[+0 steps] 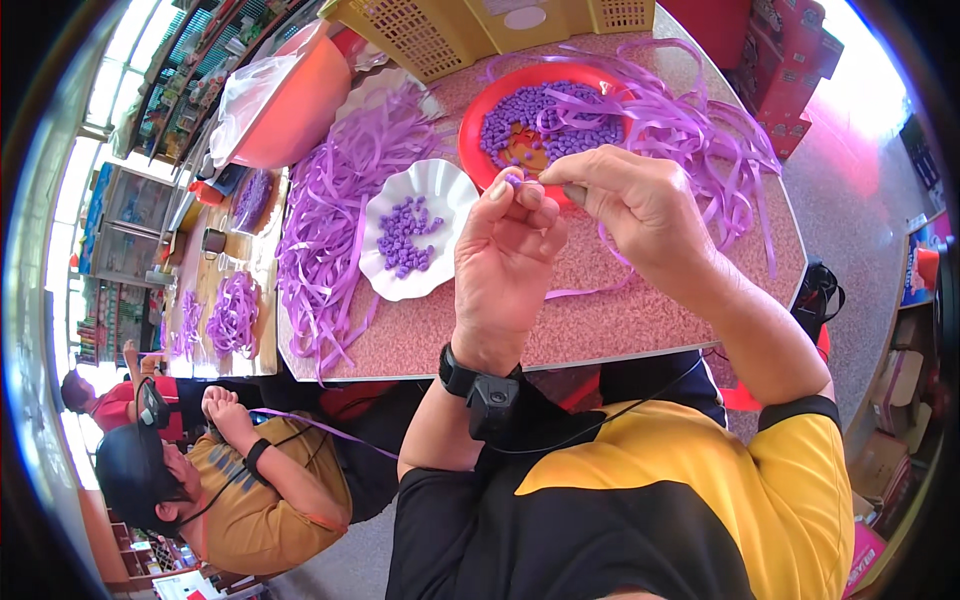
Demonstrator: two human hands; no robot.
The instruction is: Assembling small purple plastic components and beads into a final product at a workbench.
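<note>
My left hand (503,270) is raised over the near part of the pink speckled table (600,325), palm up, thumb and fingers pinching a small purple bead (514,179). Close beside it, the thumb and forefinger of my right hand (645,205) are pressed together; what they grip is too small to make out. Behind my hands sits a red plate (470,130) with many purple beads (500,125). A white scalloped dish (408,285) holds more beads (405,232) left of my left hand. Purple ribbons are heaped at the left (325,220) and at the right (715,150), some crossing the plate.
A yellow basket (420,45) stands at the table's far edge, with an orange tub (295,115) to its left. On the left, a co-worker (275,495) handles a purple ribbon. Another table (265,330) bears ribbon bundles. Red boxes (785,75) are stacked at far right.
</note>
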